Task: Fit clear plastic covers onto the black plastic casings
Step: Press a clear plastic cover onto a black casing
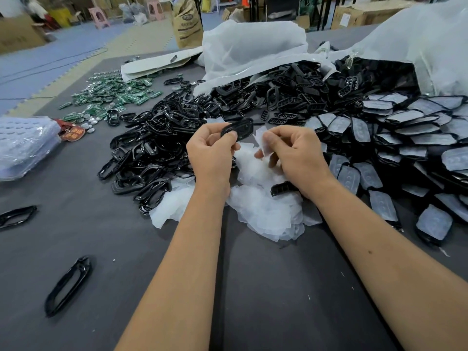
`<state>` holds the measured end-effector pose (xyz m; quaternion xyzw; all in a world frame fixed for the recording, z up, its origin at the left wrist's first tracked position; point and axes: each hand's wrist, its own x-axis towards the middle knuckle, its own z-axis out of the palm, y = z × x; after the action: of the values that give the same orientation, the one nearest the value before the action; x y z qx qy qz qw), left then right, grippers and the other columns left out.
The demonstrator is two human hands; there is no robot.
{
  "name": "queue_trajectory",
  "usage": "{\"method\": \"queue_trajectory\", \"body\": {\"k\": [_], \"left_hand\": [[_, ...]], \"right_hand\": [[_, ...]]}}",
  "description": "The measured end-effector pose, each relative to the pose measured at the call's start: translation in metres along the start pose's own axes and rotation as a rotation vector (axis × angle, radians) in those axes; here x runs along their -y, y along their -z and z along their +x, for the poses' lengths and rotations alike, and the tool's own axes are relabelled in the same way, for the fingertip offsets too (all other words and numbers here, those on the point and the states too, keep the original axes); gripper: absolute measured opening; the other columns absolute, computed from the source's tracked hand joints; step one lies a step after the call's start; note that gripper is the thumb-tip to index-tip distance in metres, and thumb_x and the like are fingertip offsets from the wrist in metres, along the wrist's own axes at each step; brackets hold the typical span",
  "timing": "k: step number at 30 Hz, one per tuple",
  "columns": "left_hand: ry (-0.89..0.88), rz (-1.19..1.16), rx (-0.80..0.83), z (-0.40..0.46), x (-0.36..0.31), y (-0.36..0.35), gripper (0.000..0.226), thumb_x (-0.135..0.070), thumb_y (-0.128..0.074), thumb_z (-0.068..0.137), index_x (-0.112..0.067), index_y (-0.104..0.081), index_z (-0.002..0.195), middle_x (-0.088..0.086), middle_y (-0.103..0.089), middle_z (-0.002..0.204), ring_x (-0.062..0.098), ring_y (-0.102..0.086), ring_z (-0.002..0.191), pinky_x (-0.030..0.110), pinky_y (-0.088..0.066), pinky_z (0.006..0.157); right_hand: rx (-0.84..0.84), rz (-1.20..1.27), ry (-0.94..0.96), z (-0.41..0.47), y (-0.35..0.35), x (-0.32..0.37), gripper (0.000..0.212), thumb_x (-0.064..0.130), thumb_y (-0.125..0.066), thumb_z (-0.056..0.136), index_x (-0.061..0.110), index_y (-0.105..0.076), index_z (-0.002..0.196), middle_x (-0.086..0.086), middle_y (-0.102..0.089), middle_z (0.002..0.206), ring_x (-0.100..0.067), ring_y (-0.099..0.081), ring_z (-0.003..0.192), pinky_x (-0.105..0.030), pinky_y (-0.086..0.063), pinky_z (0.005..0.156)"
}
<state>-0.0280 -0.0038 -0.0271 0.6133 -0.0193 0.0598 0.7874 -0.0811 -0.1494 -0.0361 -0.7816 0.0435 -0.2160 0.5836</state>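
Your left hand (211, 154) has its grip clenched on a black casing (238, 128), pinched at its lower end by thumb and fingers; the fingers hide that end. Your right hand (296, 154) pinches a clear cover (262, 140) just beside the casing, at its 4 o'clock; the cover's edges are hard to make out against the loose heap of clear covers (263, 206) under both wrists. Whether cover and casing touch, you cannot tell. Another black casing (282, 187) lies half hidden under your right wrist. At 10 o'clock sits a pile of black frames (152, 138); at 3 o'clock, covered casings (395, 138) run off the right edge. The white bag (417, 44) at 1 o'clock is cut off at the top. Open bench (266, 287) lies toward 6 o'clock between your forearms, with two stray frames (68, 286) at 8 o'clock.
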Motion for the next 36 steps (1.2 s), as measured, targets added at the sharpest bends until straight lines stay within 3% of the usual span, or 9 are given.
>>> {"method": "queue_trajectory", "body": {"k": [5,11,17,19,24,28,31,33,36], "left_hand": [[-0.009,-0.056,-0.034,0.000,-0.001,0.000,0.018,0.012,-0.063,0.087,-0.004,-0.068,0.090,-0.002,-0.062,0.059,0.012,-0.056,0.051,0.019,-0.042,0.050],[0.009,-0.148,-0.038,-0.002,-0.005,0.000,0.022,0.013,-0.063,0.088,-0.008,-0.068,0.088,-0.002,-0.060,0.061,0.014,-0.055,0.053,0.021,-0.044,0.053],[0.136,-0.469,0.339,-0.003,-0.018,-0.002,0.023,0.014,-0.056,0.091,-0.005,-0.070,0.089,0.007,-0.061,0.074,0.015,-0.053,0.058,0.017,-0.041,0.050],[0.158,-0.386,0.333,-0.008,-0.014,-0.009,0.022,0.015,-0.055,0.091,-0.002,-0.068,0.091,0.008,-0.064,0.073,0.014,-0.052,0.056,0.017,-0.042,0.049],[0.261,-0.112,0.045,-0.014,0.000,-0.020,0.017,0.010,-0.062,0.090,-0.007,-0.064,0.090,0.008,-0.063,0.065,0.011,-0.053,0.048,0.018,-0.041,0.046],[0.205,0.001,0.011,-0.011,0.006,-0.021,0.015,0.007,-0.066,0.089,-0.008,-0.063,0.092,0.003,-0.064,0.061,0.013,-0.058,0.053,0.021,-0.047,0.052],[0.214,0.033,-0.027,-0.011,0.007,-0.021,0.015,0.006,-0.066,0.089,-0.007,-0.063,0.095,0.004,-0.064,0.065,0.011,-0.062,0.053,0.022,-0.049,0.051],[0.200,0.090,-0.048,-0.011,0.008,-0.021,0.015,0.005,-0.067,0.086,-0.007,-0.065,0.095,0.006,-0.066,0.072,0.012,-0.064,0.055,0.026,-0.051,0.054],[0.102,0.294,-0.038,-0.013,0.012,-0.023,0.017,0.000,-0.068,0.081,-0.016,-0.067,0.085,0.008,-0.069,0.081,0.024,-0.070,0.070,0.037,-0.058,0.068]], "right_hand": [[-0.024,-0.150,0.035,0.002,0.001,-0.002,0.015,0.015,-0.070,0.098,0.010,-0.079,0.087,0.006,-0.069,0.072,0.002,-0.054,0.060,-0.016,-0.045,0.064],[-0.007,-0.137,0.013,0.000,-0.001,0.001,0.006,0.006,-0.072,0.094,0.009,-0.073,0.090,-0.003,-0.074,0.078,-0.008,-0.065,0.070,-0.020,-0.051,0.068],[0.043,-0.388,0.086,-0.002,-0.009,0.005,0.016,0.020,-0.059,0.103,0.012,-0.061,0.089,0.000,-0.071,0.070,-0.008,-0.065,0.067,-0.029,-0.046,0.068],[0.080,-0.335,0.094,-0.002,-0.007,0.005,0.011,0.013,-0.057,0.102,0.009,-0.061,0.093,0.000,-0.072,0.074,-0.009,-0.064,0.070,-0.031,-0.047,0.070],[0.121,-0.216,0.034,0.000,-0.003,0.003,0.016,-0.002,-0.053,0.095,0.003,-0.069,0.095,-0.008,-0.074,0.077,-0.018,-0.071,0.073,-0.040,-0.056,0.077],[0.133,-0.007,-0.096,0.002,-0.001,0.003,0.015,-0.007,-0.053,0.096,-0.005,-0.068,0.095,-0.017,-0.078,0.091,-0.012,-0.067,0.066,-0.031,-0.052,0.065],[0.126,0.087,-0.100,0.001,0.000,0.006,0.022,-0.004,-0.047,0.095,0.005,-0.064,0.084,-0.017,-0.075,0.079,-0.013,-0.064,0.062,-0.024,-0.047,0.057],[0.127,0.197,-0.098,0.000,0.001,0.010,0.024,-0.003,-0.040,0.093,0.009,-0.055,0.078,-0.025,-0.071,0.074,-0.009,-0.064,0.055,-0.016,-0.041,0.047],[0.101,0.304,-0.113,0.001,0.005,0.009,0.017,0.002,-0.042,0.092,0.010,-0.054,0.082,-0.024,-0.074,0.079,-0.017,-0.060,0.053,-0.022,-0.035,0.043]]}}
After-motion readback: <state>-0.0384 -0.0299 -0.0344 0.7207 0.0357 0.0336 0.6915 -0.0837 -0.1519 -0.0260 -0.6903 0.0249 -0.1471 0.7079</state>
